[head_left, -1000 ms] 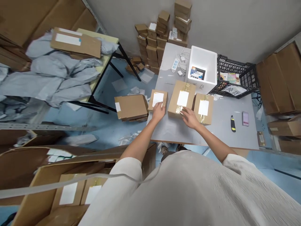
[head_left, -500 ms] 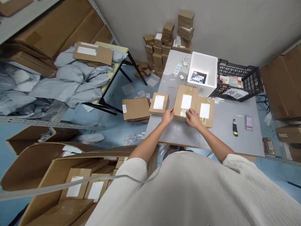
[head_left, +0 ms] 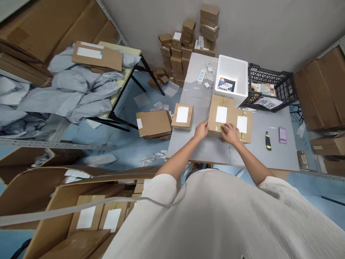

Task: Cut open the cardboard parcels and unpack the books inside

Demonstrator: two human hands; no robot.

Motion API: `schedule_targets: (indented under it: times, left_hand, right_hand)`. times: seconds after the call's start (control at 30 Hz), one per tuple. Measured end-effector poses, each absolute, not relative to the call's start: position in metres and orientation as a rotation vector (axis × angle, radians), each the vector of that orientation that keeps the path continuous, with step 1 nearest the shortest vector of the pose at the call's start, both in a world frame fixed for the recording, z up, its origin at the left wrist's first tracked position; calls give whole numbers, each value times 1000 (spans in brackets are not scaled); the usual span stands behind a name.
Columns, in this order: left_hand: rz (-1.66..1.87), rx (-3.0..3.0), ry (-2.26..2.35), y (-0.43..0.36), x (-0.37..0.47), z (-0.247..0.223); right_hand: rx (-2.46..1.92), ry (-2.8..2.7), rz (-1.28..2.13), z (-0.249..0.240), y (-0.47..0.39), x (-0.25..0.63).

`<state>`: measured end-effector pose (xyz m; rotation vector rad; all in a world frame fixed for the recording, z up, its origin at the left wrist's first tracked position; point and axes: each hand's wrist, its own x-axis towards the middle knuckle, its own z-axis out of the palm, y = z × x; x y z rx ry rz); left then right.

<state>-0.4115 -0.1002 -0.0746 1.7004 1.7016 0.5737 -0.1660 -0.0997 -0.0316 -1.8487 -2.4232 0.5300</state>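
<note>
In the head view, a taped cardboard box point(head_left: 215, 122) with a white label lies on the grey table point(head_left: 199, 151). My left hand point(head_left: 201, 130) grips its near left corner, fingers bent against the side. With curled fingers, my right hand point(head_left: 230, 133) holds the near edge of the same box, close to the shiny tape; its thumb is hard to see. Against the box's right side sits a second labelled cardboard box point(head_left: 246, 136). A smaller labelled box point(head_left: 178, 123) stands apart from them, left of my left hand.
Behind the boxes are a white bin point(head_left: 233, 68) and a black crate point(head_left: 285, 86) with printed items. A box cutter point(head_left: 267, 141) and a phone point(head_left: 282, 135) lie to the right. Grey parcels point(head_left: 78, 84) fill the left side. A large open carton point(head_left: 60, 205) stands at lower left.
Both my hands and the held box have shifted right along the table, widening the gap to the small left box. The box beside it has moved right too. The camera view has shifted slightly.
</note>
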Motion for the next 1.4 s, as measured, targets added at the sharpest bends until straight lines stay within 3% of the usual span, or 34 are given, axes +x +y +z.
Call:
schedule_targets:
  times: [0.33, 0.57, 0.97, 1.23, 1.4]
  left_hand:
    - [362, 2198, 1531, -112, -431, -51]
    - [349, 1977, 1823, -122, -459, -55]
    - [403, 1641, 1689, -104, -484, -68]
    - [810, 1768, 1702, -96, -458, -52]
    - [772, 1855, 1632, -92, -448, -43]
  right_hand:
    - [-1821, -2201, 559, -45, -103, -173]
    - [-1561, -2225, 583, -37, -100, -220]
    - [-1425, -2336, 761, -25, -93, -256]
    - [-1350, -2268, 996, -32, -92, -254]
    - [-1766, -2130, 868, -52, -93, -229]
